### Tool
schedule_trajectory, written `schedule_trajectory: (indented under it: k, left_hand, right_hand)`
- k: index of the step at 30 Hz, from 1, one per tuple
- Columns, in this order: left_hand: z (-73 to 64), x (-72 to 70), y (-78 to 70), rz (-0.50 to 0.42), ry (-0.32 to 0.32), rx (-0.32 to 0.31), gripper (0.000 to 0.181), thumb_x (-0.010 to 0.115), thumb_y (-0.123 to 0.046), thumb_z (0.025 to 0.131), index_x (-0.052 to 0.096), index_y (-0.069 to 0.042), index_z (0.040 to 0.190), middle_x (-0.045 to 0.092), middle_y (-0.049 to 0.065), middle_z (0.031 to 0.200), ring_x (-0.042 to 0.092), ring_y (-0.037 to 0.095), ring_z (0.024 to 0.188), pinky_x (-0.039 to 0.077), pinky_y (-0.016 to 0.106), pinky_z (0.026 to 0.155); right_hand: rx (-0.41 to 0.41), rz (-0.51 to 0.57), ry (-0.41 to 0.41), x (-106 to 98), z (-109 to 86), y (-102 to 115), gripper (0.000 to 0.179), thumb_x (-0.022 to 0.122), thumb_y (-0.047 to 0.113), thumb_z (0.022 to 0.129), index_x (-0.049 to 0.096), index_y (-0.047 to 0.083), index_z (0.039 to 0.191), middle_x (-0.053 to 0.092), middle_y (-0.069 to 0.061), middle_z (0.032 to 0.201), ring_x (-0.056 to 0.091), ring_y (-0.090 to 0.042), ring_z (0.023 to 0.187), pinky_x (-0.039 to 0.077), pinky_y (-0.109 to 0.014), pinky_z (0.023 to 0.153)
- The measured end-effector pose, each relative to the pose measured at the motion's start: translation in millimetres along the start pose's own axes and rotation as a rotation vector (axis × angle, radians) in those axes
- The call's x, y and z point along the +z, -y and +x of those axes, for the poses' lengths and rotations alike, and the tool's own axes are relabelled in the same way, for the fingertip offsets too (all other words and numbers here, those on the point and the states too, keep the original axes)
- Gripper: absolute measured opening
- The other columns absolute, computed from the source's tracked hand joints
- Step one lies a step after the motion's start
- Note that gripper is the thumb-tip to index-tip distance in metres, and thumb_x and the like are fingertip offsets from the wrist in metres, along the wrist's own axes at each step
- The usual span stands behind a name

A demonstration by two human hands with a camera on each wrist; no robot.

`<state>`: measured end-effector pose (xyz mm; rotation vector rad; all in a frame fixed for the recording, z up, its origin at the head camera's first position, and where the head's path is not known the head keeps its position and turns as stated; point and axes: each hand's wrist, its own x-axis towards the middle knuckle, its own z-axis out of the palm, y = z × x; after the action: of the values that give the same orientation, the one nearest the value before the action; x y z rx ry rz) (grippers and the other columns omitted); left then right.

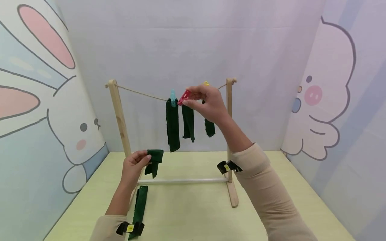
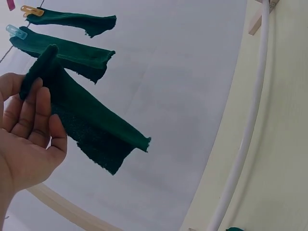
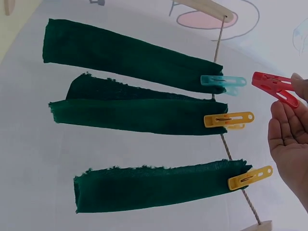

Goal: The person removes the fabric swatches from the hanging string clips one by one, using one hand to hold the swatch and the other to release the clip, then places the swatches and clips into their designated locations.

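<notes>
Lying nearest on the table, a green strip, its near end hard to make out; beyond, the left hand pinches a green cloth, the right hand grips a red clothespin by the rope, where three pinned cloths hang.

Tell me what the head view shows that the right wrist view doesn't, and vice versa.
Head only: the left hand holding a folded dark green cloth strip, another dark green strip below, and the straight white crossbar.

Right wrist only: the yellow plastic clip on the middle hanging green cloth strip.

Both: the right hand pinching a red plastic clip, three hanging strips, a light-blue plastic clip.
</notes>
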<state>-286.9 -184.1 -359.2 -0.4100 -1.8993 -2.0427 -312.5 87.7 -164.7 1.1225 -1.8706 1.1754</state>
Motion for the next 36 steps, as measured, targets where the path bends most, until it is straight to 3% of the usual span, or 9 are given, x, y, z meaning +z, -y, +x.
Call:
schedule_trajectory:
  k: [11,18,24,32,36]
  left_hand:
    - [-11.8,-0.6,8.8,0.02,-0.035,-0.057,0.028,0.062,-0.008,0.09,0.055,0.014,0.107,0.062,-0.002,0.081,0.059,0.009,0.074,0.05,0.023,0.073]
    - [-17.0,-0.2,15.3,0.027,-0.069,-0.089,0.029,0.062,-0.008,0.09,0.055,0.014,0.108,0.061,-0.002,0.081,0.059,0.011,0.074,0.05,0.023,0.073]
    - [-24.0,-2.7,24.4,0.028,-0.072,-0.115,0.029,0.061,-0.009,0.091,0.055,0.014,0.109,0.061,-0.001,0.082,0.058,0.012,0.075,0.05,0.024,0.074]
    - [-26.4,-5.3,40.3,0.017,-0.067,-0.148,0.027,0.061,-0.007,0.091,0.055,0.014,0.107,0.061,0.0,0.083,0.059,0.013,0.077,0.051,0.025,0.074]
    - [-26.1,-5.8,50.2,-0.005,-0.05,-0.139,0.027,0.06,-0.004,0.09,0.053,0.017,0.107,0.058,-0.002,0.085,0.058,0.01,0.076,0.051,0.024,0.073]
  right_hand:
    - [0.032,0.053,0.002,-6,-30.9,-13,0.029,0.071,-0.008,0.077,0.063,-0.011,0.105,0.066,-0.017,0.089,0.064,-0.023,0.077,0.052,-0.035,0.074]
    - [0.015,0.115,-0.011,-8,-51.4,-21,0.03,0.069,-0.015,0.075,0.061,-0.014,0.103,0.065,-0.019,0.088,0.062,-0.017,0.076,0.052,-0.028,0.071]
    - [0.094,0.15,-0.048,-11,-70.0,-31,0.028,0.067,-0.016,0.076,0.062,-0.012,0.103,0.065,-0.022,0.087,0.06,-0.015,0.071,0.05,-0.022,0.064]
    - [0.17,0.174,-0.077,-17,-90.6,-25,0.026,0.065,-0.013,0.08,0.058,-0.018,0.105,0.062,-0.029,0.089,0.061,-0.018,0.077,0.05,-0.023,0.071]
    - [0.185,0.22,-0.081,-19,-104.7,-40,0.026,0.065,-0.013,0.08,0.059,-0.016,0.106,0.064,-0.025,0.088,0.061,-0.019,0.076,0.051,-0.023,0.07]
